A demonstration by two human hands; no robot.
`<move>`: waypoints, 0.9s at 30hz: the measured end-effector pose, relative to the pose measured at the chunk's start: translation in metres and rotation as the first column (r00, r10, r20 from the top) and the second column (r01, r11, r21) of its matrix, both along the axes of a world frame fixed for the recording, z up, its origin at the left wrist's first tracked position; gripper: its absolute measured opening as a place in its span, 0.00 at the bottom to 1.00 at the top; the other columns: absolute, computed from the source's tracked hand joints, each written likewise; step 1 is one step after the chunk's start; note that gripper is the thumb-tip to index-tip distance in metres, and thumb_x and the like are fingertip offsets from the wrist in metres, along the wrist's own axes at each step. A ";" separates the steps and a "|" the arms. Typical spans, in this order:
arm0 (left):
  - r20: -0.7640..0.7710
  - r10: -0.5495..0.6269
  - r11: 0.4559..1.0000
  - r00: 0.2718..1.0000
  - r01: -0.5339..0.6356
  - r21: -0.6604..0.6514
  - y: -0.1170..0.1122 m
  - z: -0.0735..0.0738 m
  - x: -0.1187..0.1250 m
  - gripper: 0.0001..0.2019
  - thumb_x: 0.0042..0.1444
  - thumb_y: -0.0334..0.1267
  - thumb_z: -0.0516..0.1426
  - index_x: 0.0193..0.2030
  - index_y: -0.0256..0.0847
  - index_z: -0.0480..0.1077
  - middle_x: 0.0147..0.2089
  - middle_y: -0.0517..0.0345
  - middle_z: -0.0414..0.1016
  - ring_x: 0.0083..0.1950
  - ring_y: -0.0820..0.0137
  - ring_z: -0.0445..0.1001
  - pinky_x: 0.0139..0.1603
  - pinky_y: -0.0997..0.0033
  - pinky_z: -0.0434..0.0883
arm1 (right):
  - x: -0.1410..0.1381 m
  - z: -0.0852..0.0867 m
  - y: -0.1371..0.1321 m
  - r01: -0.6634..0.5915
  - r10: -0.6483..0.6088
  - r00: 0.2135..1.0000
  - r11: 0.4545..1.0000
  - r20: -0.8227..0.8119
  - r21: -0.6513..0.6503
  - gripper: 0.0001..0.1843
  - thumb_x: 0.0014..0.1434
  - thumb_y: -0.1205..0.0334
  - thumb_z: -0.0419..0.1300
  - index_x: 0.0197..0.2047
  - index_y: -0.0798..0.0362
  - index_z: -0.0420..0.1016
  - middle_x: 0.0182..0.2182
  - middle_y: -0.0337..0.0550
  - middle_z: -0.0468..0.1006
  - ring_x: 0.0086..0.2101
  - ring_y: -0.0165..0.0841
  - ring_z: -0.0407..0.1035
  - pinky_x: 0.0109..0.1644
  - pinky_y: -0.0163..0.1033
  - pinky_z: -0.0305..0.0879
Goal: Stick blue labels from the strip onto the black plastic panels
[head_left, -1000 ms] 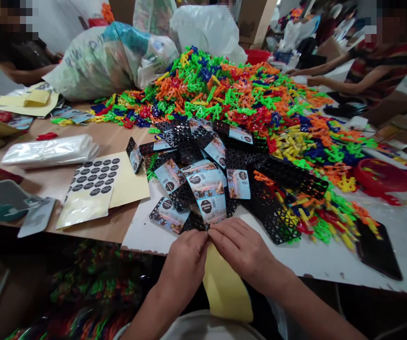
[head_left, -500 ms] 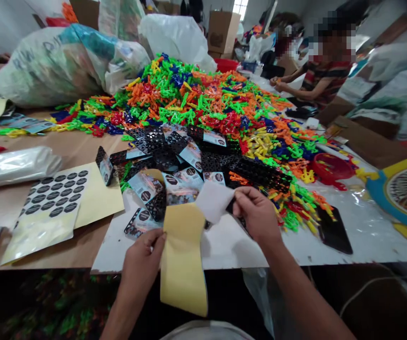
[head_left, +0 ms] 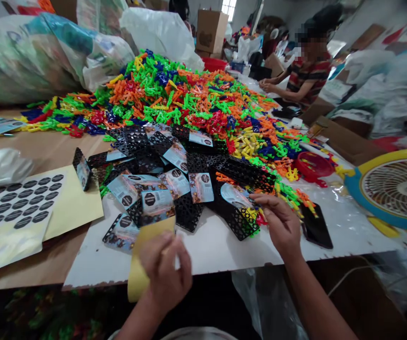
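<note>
My left hand (head_left: 168, 267) is blurred, its fingers pinched together over a strip of yellow backing paper (head_left: 136, 271). A speck of white shows at its fingers; what they hold cannot be made out. My right hand (head_left: 281, 222) pinches the right end of a black perforated plastic piece (head_left: 229, 212) with a blue printed label (head_left: 237, 194) on it. Small coloured plastic figures (head_left: 251, 217) show beside this piece. Behind my hands lies a heap of similar black perforated pieces (head_left: 157, 141), several bearing blue printed labels (head_left: 201, 187) with dark octagons.
A large pile of coloured plastic figures (head_left: 189, 94) spreads across the table. Sticker sheets (head_left: 22, 208) with dark octagons lie left. A phone (head_left: 316, 226), red basket (head_left: 315, 164) and fan (head_left: 398, 189) stand right. Stuffed bags (head_left: 47, 61) sit behind; a person (head_left: 306, 75) sits beyond.
My right hand has moved right and now pinches a black labelled piece instead of the white sheet. My left hand has moved over the yellow strip, which hangs further left. The view has shifted right.
</note>
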State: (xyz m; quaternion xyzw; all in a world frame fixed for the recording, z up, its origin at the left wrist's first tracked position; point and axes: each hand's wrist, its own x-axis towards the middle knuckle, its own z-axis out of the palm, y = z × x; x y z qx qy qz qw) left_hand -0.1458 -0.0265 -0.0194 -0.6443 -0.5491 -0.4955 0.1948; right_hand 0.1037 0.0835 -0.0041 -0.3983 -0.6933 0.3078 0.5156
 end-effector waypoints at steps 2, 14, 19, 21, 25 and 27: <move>-0.003 -0.298 0.945 0.954 0.295 -0.138 0.015 -0.004 0.023 0.27 0.53 0.23 0.55 0.61 0.40 0.63 0.53 0.47 0.70 0.58 0.63 0.67 0.60 0.62 0.64 | 0.006 -0.001 0.001 -0.007 0.006 0.999 1.000 0.031 0.029 0.11 0.64 0.64 0.54 0.46 0.51 0.75 0.49 0.49 0.76 0.52 0.43 0.68 0.58 0.51 0.62; 0.684 0.294 0.535 0.668 0.478 -0.697 0.106 -0.038 0.096 0.10 0.54 0.31 0.56 0.43 0.33 0.70 0.43 0.37 0.75 0.44 0.55 0.74 0.44 0.60 0.66 | 0.015 -0.029 -0.002 -0.105 0.068 0.961 0.986 0.270 0.126 0.13 0.62 0.68 0.55 0.49 0.50 0.72 0.51 0.50 0.74 0.53 0.43 0.67 0.57 0.53 0.62; 0.852 0.277 0.557 0.445 0.648 -0.520 0.105 -0.045 0.094 0.05 0.50 0.33 0.59 0.35 0.38 0.69 0.36 0.49 0.75 0.39 0.63 0.74 0.39 0.68 0.67 | 0.017 -0.028 -0.007 -0.101 0.056 0.959 0.984 0.277 0.149 0.15 0.62 0.69 0.55 0.51 0.50 0.72 0.51 0.50 0.74 0.53 0.43 0.67 0.57 0.54 0.62; 0.906 0.265 0.553 0.329 0.718 -0.422 0.100 -0.050 0.090 0.05 0.50 0.35 0.57 0.35 0.38 0.67 0.31 0.56 0.73 0.33 0.68 0.72 0.35 0.72 0.67 | 0.018 -0.024 -0.009 -0.082 0.042 0.967 0.985 0.250 0.150 0.14 0.62 0.69 0.54 0.50 0.50 0.73 0.50 0.50 0.74 0.52 0.43 0.67 0.57 0.54 0.62; 0.961 0.234 0.524 0.148 0.813 -0.253 0.087 -0.056 0.080 0.14 0.51 0.38 0.57 0.45 0.38 0.65 0.26 0.65 0.68 0.27 0.74 0.68 0.30 0.76 0.65 | 0.017 -0.018 -0.013 -0.027 0.005 0.983 0.993 0.185 0.118 0.13 0.64 0.67 0.53 0.48 0.51 0.73 0.49 0.49 0.75 0.51 0.42 0.68 0.57 0.53 0.63; 0.972 0.212 0.502 0.097 0.843 -0.194 0.082 -0.057 0.078 0.18 0.49 0.39 0.60 0.48 0.38 0.66 0.29 0.64 0.70 0.30 0.74 0.69 0.32 0.77 0.65 | 0.015 -0.016 -0.016 -0.005 -0.019 0.978 0.993 0.210 0.116 0.12 0.64 0.67 0.53 0.48 0.50 0.73 0.49 0.49 0.75 0.51 0.42 0.68 0.57 0.52 0.63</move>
